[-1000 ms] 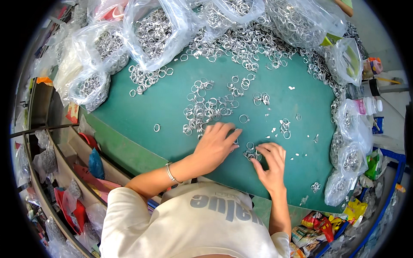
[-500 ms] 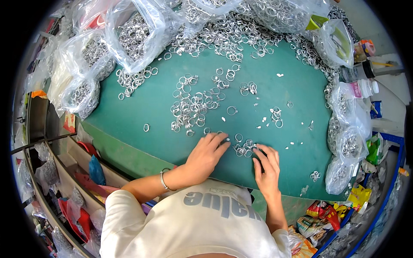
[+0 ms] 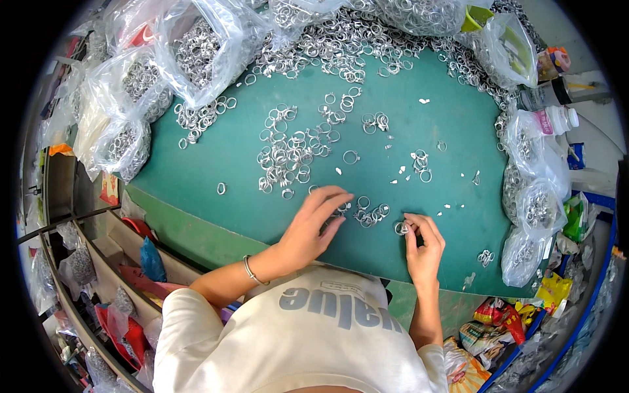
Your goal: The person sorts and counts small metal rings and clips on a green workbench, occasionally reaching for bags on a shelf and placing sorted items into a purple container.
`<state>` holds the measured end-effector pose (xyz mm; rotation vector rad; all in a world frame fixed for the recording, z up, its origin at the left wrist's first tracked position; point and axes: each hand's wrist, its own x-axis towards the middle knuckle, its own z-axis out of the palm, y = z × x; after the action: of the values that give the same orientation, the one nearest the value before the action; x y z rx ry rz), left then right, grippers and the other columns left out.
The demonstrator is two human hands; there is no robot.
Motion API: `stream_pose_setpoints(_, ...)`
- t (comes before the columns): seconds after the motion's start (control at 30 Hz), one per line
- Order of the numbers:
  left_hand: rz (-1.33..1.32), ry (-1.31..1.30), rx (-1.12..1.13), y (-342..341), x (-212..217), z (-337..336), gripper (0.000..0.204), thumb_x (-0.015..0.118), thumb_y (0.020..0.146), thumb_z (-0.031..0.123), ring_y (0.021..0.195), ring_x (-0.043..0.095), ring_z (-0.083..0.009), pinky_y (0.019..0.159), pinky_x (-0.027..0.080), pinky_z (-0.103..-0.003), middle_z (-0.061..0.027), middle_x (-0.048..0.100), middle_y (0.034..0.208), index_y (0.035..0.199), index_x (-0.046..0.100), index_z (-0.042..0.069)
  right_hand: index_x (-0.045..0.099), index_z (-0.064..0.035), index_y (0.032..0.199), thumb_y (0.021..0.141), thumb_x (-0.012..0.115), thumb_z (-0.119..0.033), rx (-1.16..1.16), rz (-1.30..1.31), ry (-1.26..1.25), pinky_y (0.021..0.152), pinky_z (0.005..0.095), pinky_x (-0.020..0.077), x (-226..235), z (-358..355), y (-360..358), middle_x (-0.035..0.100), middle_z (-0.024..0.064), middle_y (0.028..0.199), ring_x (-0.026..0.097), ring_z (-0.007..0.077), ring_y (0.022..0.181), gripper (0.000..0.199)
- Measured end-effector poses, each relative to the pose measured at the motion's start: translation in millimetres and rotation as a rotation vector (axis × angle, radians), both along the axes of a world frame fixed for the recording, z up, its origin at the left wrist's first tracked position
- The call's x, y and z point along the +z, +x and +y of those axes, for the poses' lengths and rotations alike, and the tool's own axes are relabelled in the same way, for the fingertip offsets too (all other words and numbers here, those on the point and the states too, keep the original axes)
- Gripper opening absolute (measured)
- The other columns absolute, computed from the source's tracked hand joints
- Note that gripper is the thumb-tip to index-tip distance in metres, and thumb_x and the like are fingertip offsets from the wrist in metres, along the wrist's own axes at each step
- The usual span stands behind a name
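Note:
My right hand [image 3: 426,247] pinches a silver ring [image 3: 401,228] between thumb and fingertips, just above the green tabletop [image 3: 275,226]. A small cluster of silver rings [image 3: 371,213] lies between my two hands. My left hand [image 3: 313,226], with a metal bangle at its wrist, is open, thumb and fingers apart. Its fingertips reach over a few rings [image 3: 341,208] that they partly cover, so contact is hard to judge. Beyond it spreads a larger loose group of rings [image 3: 288,157].
Clear plastic bags full of rings [image 3: 196,56] line the back and left of the table. A dense heap of rings [image 3: 347,49] runs along the far edge. More ring bags [image 3: 537,206] stand at the right. White scraps [image 3: 447,206] dot the surface. Divided bins [image 3: 124,262] sit at lower left.
My right hand has moved away from the cluster to the right, now with a ring in its fingertips. My left hand has shifted slightly, its fingers over nearby rings.

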<state>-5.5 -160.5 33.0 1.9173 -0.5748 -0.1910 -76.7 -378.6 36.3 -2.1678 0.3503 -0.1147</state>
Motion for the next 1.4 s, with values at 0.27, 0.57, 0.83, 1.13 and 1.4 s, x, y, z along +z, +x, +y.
stream_pose_setpoints(0.27,0.053,0.178,0.087,-13.6,2.4,16.2,0.048,0.070,0.073,-0.002,0.098,0.053,-0.0291,0.082,0.046,-0.036,-0.0133,0.051,0.118,0.118,0.055,0.002,0.063,-0.0010,0.108,0.080,0.062,0.002,0.028,-0.211,-0.275,0.082,0.0369,0.0453,4.5,3.3,8.2,0.061,0.0146,0.103,0.056,0.0302,0.092,0.028)
stream_pose_setpoints(0.57,-0.153,0.243,-0.058,-10.1,-7.7,6.2,0.038,0.069,0.075,0.000,0.089,0.052,-0.0294,0.074,0.046,-0.037,-0.0120,0.052,0.107,0.110,0.056,0.002,0.063,-0.0022,0.108,0.075,0.066,0.003,0.036,-0.135,-0.074,0.078,0.0357,0.0453,6.3,-2.4,-0.5,0.062,0.0127,0.101,0.057,0.0295,0.092,0.034)
stream_pose_setpoints(0.83,-0.088,0.184,-0.135,-12.2,-5.6,-13.9,0.043,0.070,0.075,0.002,0.104,0.050,-0.0319,0.083,0.045,-0.038,-0.0133,0.050,0.116,0.115,0.054,0.004,0.064,-0.0036,0.095,0.073,0.070,-0.002,0.078,-0.082,-0.368,0.081,0.0362,0.0411,0.2,4.1,-7.5,0.060,0.0088,0.097,0.053,0.0279,0.088,0.022)
stream_pose_setpoints(1.13,-0.350,0.349,-0.360,-12.5,-8.1,-49.7,0.052,0.072,0.072,0.016,0.121,0.040,-0.0314,0.099,0.032,-0.046,-0.0126,0.045,0.129,0.120,0.054,0.009,0.058,0.0005,0.086,0.077,0.066,0.004,-0.010,-0.183,-0.184,0.062,0.0331,0.0494,4.5,2.6,-6.2,0.066,0.0121,0.087,0.062,0.0246,0.070,0.012)
stream_pose_setpoints(1.4,-0.249,0.130,-0.471,-14.9,-18.0,-45.9,0.032,0.063,0.081,0.005,0.116,0.045,-0.0308,0.099,0.035,-0.047,-0.0122,0.048,0.123,0.112,0.059,0.006,0.062,0.0001,0.085,0.081,0.069,-0.005,-0.298,-0.689,-0.595,0.057,0.0279,0.0450,109.3,-112.1,130.9,0.063,0.0087,0.073,0.058,0.0138,0.060,0.009)
